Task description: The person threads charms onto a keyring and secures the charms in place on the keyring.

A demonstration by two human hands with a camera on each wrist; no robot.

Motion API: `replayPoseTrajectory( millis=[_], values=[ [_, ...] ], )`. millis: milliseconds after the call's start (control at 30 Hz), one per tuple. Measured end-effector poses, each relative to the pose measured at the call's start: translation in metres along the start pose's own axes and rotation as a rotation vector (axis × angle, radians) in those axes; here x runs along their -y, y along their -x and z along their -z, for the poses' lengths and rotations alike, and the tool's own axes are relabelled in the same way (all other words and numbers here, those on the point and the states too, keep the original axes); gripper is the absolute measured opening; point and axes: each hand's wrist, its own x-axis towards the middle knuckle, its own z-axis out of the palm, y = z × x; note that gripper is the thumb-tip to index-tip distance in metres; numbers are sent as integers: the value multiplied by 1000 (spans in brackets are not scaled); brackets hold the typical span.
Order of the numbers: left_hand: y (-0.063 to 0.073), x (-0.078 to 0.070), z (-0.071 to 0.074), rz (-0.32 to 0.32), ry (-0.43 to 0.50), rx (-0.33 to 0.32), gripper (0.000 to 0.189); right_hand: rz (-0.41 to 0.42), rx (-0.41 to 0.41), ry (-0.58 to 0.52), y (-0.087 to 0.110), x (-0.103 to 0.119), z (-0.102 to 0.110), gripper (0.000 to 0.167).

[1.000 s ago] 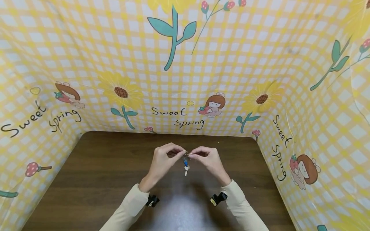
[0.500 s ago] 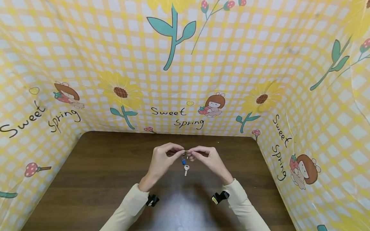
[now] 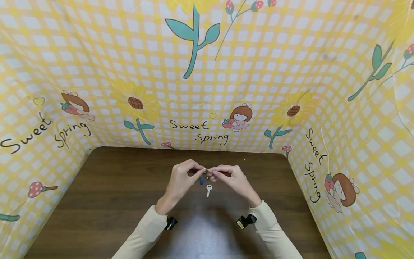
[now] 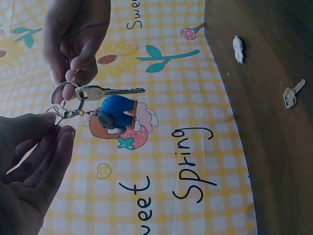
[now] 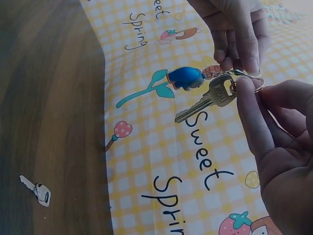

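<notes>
In the head view my left hand (image 3: 184, 180) and right hand (image 3: 234, 178) meet fingertip to fingertip above the table. A metal split ring (image 4: 66, 90) is pinched by the right fingers. At its side, the left thumb and fingers pinch the small ring of a keychain. From its short chain (image 4: 80, 112) hangs a blue elephant charm (image 4: 116, 111). A key (image 5: 217, 93) dangles from the split ring beside the elephant. Whether the two rings are linked, I cannot tell. A loose key (image 3: 208, 190) lies on the table below.
On the brown wooden table (image 3: 129, 201) a small white figure (image 4: 238, 49) lies apart from the loose key; the head view does not show it. Yellow checked cloth (image 3: 207, 90) walls the back and both sides.
The blue elephant has shifted left, away from the loose key below. The right hand has moved slightly at the rings, while the left hand stays nearly still.
</notes>
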Motion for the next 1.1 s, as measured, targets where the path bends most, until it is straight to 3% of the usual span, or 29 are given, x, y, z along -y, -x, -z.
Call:
replayPoseTrajectory(
  millis=[133,333,667,833,1000,1100],
  values=[
    [-1,-1,0,-18,-27,2,5,-7,11,-1,0,2,0,20],
    [0,0,-2,-71,-111,-4,19,6,9,25,-1,-1,-1,20],
    [1,1,-5,-278,-312,21,25,68,-17,132,-5,-5,-5,16],
    [0,2,-5,-374,-400,80,24,91,-30,217,-5,-5,-6,15],
    [-3,1,-4,-443,-396,151,23,129,-43,253,-6,-8,-8,14],
    [-4,2,-3,-394,-304,157,21,134,-50,232,-6,-10,-11,15]
  ],
)
